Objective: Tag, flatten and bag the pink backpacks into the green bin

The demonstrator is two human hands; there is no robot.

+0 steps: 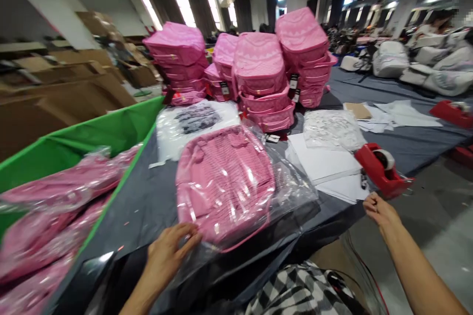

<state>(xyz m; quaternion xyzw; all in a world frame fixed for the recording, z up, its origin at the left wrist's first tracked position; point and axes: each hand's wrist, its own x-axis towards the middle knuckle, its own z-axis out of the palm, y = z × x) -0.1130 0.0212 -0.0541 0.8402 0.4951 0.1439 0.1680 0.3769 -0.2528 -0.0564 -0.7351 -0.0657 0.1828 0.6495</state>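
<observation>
A pink backpack [223,184] lies flat on the grey table [148,202], wrapped in a clear plastic bag [291,184]. My left hand [170,252] rests on the bag's near left corner, fingers spread flat on the plastic. My right hand [377,208] hovers off the table's right edge, just below a red tape dispenser [382,170]. Its fingers are curled in, and I cannot make out anything in them.
Stacks of pink backpacks [260,71] stand at the back of the table. A green bin [92,135] on the left holds bagged pink backpacks [51,216]. White paper sheets [325,165] and a pile of plastic bags [332,128] lie to the right. Cardboard boxes [55,93] are far left.
</observation>
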